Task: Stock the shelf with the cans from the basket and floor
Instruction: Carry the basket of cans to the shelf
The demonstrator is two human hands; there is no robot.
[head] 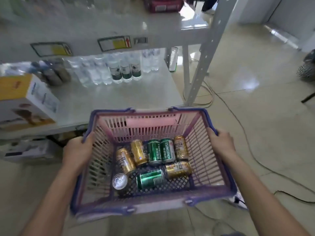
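Note:
A pink basket (201,155) with purple rims fills the middle of the head view, held just in front of the white shelf (119,97). My left hand (77,153) grips its left rim and my right hand (221,144) grips its right rim. Several cans lie on the basket's bottom: green cans (154,151) side by side at the back, another green can (150,178) on its side in front, gold cans (139,152) around them, and one can (119,181) standing with its silver top up.
Water bottles (126,71) and dark bottles (54,74) stand at the back of the lower shelf board. A yellow and white box (25,101) sits at its left. A grey upright post (202,65) stands to the right. Cables (247,133) trail across the tiled floor.

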